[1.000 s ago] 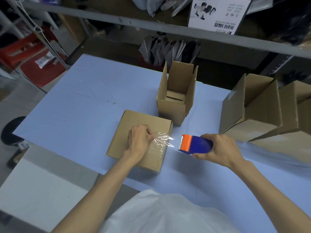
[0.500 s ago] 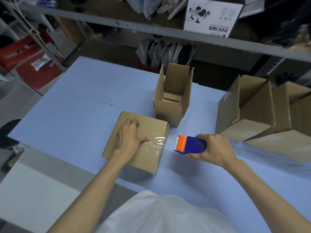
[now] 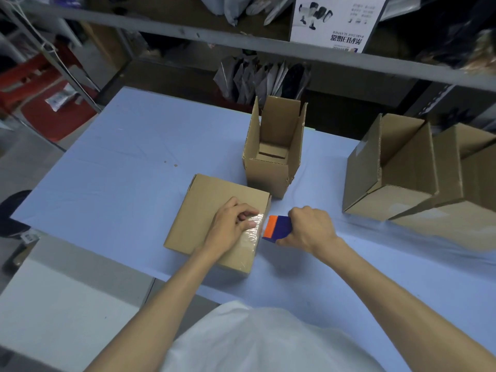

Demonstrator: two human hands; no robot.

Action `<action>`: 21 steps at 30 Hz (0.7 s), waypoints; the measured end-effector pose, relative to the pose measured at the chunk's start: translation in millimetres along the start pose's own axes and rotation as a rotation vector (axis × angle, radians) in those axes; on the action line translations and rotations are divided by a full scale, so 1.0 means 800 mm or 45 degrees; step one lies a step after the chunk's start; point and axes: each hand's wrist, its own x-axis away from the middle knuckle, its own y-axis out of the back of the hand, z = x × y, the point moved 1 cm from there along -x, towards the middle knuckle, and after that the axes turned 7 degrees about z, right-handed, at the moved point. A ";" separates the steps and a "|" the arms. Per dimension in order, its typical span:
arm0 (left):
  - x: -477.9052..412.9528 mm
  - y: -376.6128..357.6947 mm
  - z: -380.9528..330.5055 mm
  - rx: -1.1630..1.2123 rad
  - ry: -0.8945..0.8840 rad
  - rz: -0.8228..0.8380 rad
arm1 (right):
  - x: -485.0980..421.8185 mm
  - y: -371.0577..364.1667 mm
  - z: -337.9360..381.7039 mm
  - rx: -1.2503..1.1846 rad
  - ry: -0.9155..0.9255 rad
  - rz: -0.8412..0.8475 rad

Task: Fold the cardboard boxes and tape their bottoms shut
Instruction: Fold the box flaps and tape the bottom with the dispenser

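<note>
Head view: your left hand (image 3: 230,226), fingers curled, pinched the tape (image 3: 255,229) on the flipped box (image 3: 212,202) mid-table, right hand (image 3: 308,229) clamped round the dispenser (image 3: 277,228) beside it; seal seemingly part-done, upright box (image 3: 268,174) looked folded already.

We see a desk (image 3: 134,170) under a pale blue cover, creased in places, with a lower white surface (image 3: 67,304) against its near left corner. Beyond the far edge a grey metal shelf rail (image 3: 241,47) crosses the view. A white printed carton (image 3: 335,22) stands above it and grey bags (image 3: 255,79) are packed below. Left of the desk are grey floor (image 3: 16,162), red plastic furniture (image 3: 40,103) and a dark round stool (image 3: 13,210). The light is dim.
</note>
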 end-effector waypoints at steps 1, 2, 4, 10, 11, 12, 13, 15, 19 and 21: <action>-0.001 0.001 0.001 -0.011 0.008 -0.009 | -0.004 0.004 0.009 0.030 0.013 -0.016; -0.001 0.002 0.001 -0.014 0.012 -0.019 | -0.008 0.009 0.016 0.052 0.031 -0.028; 0.001 0.004 0.001 -0.008 0.015 -0.023 | -0.015 0.020 0.024 0.111 0.056 -0.058; -0.002 0.002 -0.003 -0.009 0.010 -0.043 | -0.020 0.032 0.044 0.262 0.113 -0.063; -0.003 0.002 -0.003 0.004 0.002 -0.057 | -0.017 0.025 0.043 0.301 0.142 -0.051; -0.003 0.003 -0.003 0.011 -0.006 -0.054 | -0.013 0.016 0.039 0.317 0.157 -0.039; -0.002 0.003 -0.002 0.007 -0.012 -0.045 | -0.008 0.005 0.032 0.290 0.134 -0.028; 0.000 0.004 -0.004 -0.076 -0.028 -0.024 | -0.002 -0.001 0.014 0.185 0.056 -0.061; -0.002 -0.007 -0.007 -0.640 -0.101 0.279 | 0.008 0.003 -0.018 -0.034 -0.094 -0.207; -0.006 -0.012 -0.008 -0.830 -0.121 0.351 | 0.012 -0.004 -0.023 -0.111 -0.154 -0.243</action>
